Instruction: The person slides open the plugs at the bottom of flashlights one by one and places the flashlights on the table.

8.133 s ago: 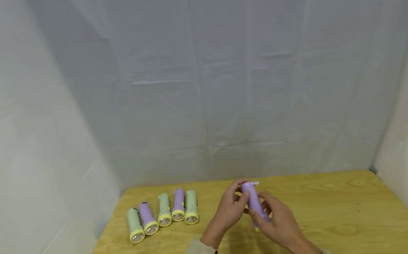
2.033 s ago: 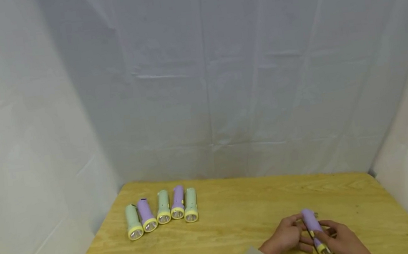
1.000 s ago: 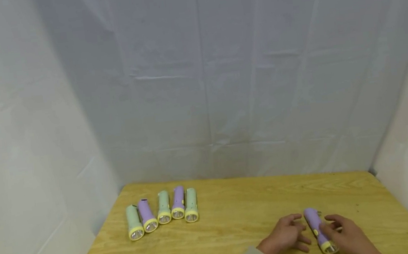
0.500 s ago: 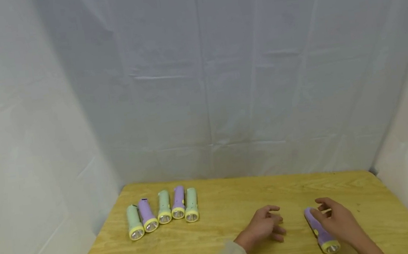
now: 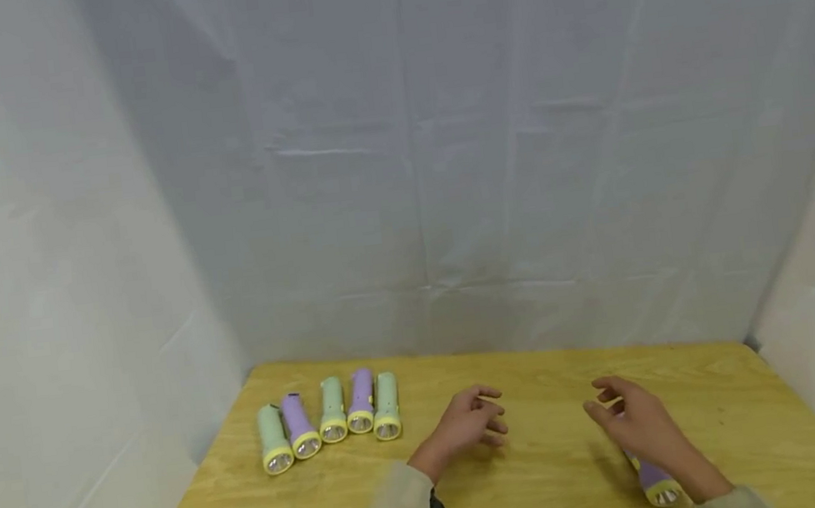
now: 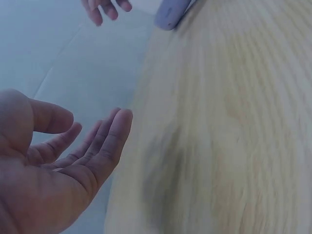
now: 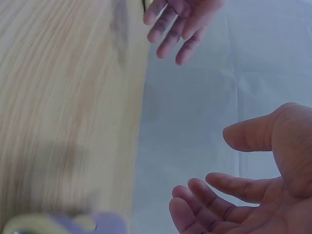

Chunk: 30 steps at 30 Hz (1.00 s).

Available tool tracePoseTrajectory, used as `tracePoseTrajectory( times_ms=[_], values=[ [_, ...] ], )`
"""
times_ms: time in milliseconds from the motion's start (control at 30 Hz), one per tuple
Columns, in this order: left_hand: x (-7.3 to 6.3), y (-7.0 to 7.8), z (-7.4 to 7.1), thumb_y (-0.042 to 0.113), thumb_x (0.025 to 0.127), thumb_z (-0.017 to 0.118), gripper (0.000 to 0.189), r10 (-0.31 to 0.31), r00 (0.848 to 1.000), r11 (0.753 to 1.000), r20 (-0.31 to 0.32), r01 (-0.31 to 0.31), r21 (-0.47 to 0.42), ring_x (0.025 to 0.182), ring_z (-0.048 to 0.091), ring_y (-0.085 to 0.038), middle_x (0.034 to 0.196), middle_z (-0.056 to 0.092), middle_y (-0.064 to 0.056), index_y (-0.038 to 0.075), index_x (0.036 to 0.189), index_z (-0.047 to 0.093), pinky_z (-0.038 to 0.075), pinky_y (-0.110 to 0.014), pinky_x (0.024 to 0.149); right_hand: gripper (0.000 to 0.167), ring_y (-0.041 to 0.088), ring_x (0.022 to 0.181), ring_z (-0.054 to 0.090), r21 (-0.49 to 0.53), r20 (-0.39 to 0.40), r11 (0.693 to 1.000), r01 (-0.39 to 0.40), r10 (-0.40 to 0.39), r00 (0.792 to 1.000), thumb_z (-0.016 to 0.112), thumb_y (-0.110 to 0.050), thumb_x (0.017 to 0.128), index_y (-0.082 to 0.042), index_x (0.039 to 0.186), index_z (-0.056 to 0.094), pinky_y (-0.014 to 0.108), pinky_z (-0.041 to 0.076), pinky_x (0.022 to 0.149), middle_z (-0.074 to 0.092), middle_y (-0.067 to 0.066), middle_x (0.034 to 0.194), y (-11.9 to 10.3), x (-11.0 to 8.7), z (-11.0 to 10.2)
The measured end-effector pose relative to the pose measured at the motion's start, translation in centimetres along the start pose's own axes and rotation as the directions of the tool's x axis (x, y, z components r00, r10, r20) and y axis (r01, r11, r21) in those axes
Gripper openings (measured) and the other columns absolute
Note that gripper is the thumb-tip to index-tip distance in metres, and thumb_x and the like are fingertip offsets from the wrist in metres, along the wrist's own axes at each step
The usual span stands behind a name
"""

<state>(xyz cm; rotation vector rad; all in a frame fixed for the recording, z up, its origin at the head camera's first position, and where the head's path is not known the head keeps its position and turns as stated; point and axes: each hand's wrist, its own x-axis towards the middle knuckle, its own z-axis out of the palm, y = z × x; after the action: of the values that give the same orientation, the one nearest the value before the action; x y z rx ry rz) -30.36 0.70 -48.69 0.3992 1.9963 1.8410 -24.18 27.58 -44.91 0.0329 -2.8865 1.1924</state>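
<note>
In the head view my left hand point(image 5: 466, 423) hovers over the middle of the table, fingers relaxed and holding nothing. My right hand point(image 5: 640, 424) is raised over a purple flashlight point(image 5: 655, 479), hiding much of its body; the yellow-rimmed lens end shows below the wrist. That flashlight lies on the table, apart from the fingers. Both wrist views show loosely bent fingers with nothing between them. Part of the purple flashlight point(image 6: 171, 13) appears at the top of the left wrist view, and its blurred yellow and purple body point(image 7: 92, 223) at the bottom of the right wrist view.
On the left of the wooden table point(image 5: 538, 474) several flashlights lie in a row: a green one point(image 5: 273, 437), a purple one point(image 5: 299, 424), another green one point(image 5: 332, 409), another purple one point(image 5: 360, 399) and a last green one point(image 5: 387, 405). Pale sheeting point(image 5: 405, 162) surrounds the table.
The purple flashlight, held in both hands earlier, was set down at the table's right. Both hands have let go; the left has moved left and the right has lifted up and leftward.
</note>
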Motion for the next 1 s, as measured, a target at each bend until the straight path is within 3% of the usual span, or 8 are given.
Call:
tracePoseTrajectory(
  times_ms=[400,567,767,1000],
  values=[
    [-1.7,0.0,-4.5,0.012,0.107,0.048,0.031,0.009,0.997,1.0,-0.071,-0.008,0.013,0.101,0.069,-0.04,0.126,0.06,-0.027,-0.001,0.135,0.053,0.062,-0.049,0.083,0.039,0.02,0.093,0.066,0.009,-0.003,0.99,0.143,-0.143,0.99,0.066,-0.02,0.098,-0.001,0.132,0.061,0.034,0.057,0.072,0.067,0.016,0.114,-4.4,2.7,4.4],
    [-3.1,0.1,-6.6,0.014,0.107,0.048,0.031,0.0,0.995,1.0,-0.098,0.003,0.027,0.102,0.069,-0.04,0.126,0.06,-0.027,-0.002,0.134,0.053,0.062,-0.048,0.084,0.036,0.02,0.094,0.067,0.023,0.006,0.982,0.19,-0.19,0.982,0.067,-0.019,0.098,-0.003,0.129,0.063,0.037,0.058,0.075,0.068,0.015,0.114,-5.9,4.0,6.6],
    [-5.1,0.2,-9.0,0.011,0.106,0.049,0.029,0.026,0.989,0.997,-0.147,-0.016,0.074,0.098,0.07,-0.038,0.121,0.06,-0.027,-0.004,0.13,0.053,0.063,-0.047,0.081,0.032,0.019,0.091,0.066,0.021,0.017,0.979,0.203,-0.204,0.979,0.067,-0.022,0.098,-0.005,0.124,0.065,0.039,0.058,0.078,0.069,0.014,0.112,-7.2,5.8,9.1],
    [-6.9,0.1,-11.1,0.009,0.106,0.048,0.03,0.003,0.979,0.997,-0.202,0.014,0.082,0.096,0.07,-0.031,0.118,0.061,-0.028,-0.008,0.13,0.05,0.063,-0.047,0.081,0.035,0.026,0.097,0.067,0.049,0.067,0.982,0.184,-0.187,0.98,0.066,-0.026,0.098,-0.003,0.124,0.064,0.044,0.058,0.08,0.069,0.015,0.114,-8.9,8.0,11.5]
  ],
)
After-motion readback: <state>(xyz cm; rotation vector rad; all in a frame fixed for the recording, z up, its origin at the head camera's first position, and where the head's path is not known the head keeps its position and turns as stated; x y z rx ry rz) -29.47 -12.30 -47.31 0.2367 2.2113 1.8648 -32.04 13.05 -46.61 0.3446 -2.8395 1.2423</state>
